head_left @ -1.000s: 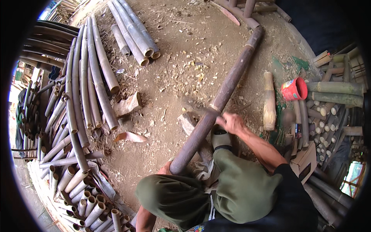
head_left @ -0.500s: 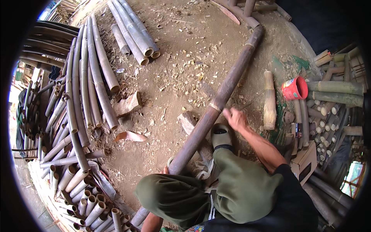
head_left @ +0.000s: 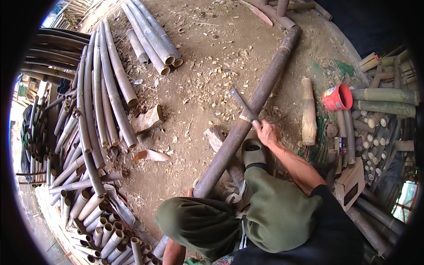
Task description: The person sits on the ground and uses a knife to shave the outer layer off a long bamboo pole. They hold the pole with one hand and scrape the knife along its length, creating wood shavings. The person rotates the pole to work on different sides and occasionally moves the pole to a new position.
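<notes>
A long brown bamboo pole point(head_left: 227, 150) runs slantwise from beside my knee to the far right. My right hand point(head_left: 267, 133) is closed round the handle of a machete point(head_left: 241, 102). Its blade lies across the pole close to a pale scraped ring at a node point(head_left: 245, 118). At the pole's near end, fingers of my left hand point(head_left: 190, 193) show against its side; my knee hides the remainder of that hand. A wood block point(head_left: 215, 138) sits beneath the pole, near my shoe point(head_left: 253, 152).
Long bamboo poles point(head_left: 112, 88) and a stack of cut tubes point(head_left: 108, 238) fill the left side. On the right are a pale frayed bamboo piece point(head_left: 308, 112), a red bucket point(head_left: 338, 97), a cardboard box point(head_left: 349, 185) and more bamboo. Chips litter the dirt floor point(head_left: 194, 88).
The machete blade, not discernible before, now lies over the pole at the node. My right hand has shifted slightly. The left hand stays by the near end.
</notes>
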`<state>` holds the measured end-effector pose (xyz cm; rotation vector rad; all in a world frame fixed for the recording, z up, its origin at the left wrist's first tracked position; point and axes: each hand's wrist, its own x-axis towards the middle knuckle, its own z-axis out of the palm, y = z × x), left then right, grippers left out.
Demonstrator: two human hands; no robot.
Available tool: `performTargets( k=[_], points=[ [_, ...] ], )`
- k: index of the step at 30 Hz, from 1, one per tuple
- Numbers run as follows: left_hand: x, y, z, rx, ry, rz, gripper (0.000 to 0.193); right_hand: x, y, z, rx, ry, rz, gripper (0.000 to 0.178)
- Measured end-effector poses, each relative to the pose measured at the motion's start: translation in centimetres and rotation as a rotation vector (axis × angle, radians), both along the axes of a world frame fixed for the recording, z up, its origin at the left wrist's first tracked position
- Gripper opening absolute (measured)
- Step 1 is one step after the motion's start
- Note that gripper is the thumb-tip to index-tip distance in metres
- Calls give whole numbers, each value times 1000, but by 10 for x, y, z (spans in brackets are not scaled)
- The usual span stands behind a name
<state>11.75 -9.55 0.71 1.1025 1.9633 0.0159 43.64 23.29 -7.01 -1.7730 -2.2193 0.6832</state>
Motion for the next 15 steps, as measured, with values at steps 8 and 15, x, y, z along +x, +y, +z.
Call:
performTargets(
  k=[8, 15],
  points=[
    [-4, 0, 0, -9, -4, 4, 84, -7, 5, 15, -32, 20, -64, 64],
    [0, 10, -2, -20, -21, 0, 84, 1, 18, -11, 109, 34, -309, 63]
  ],
)
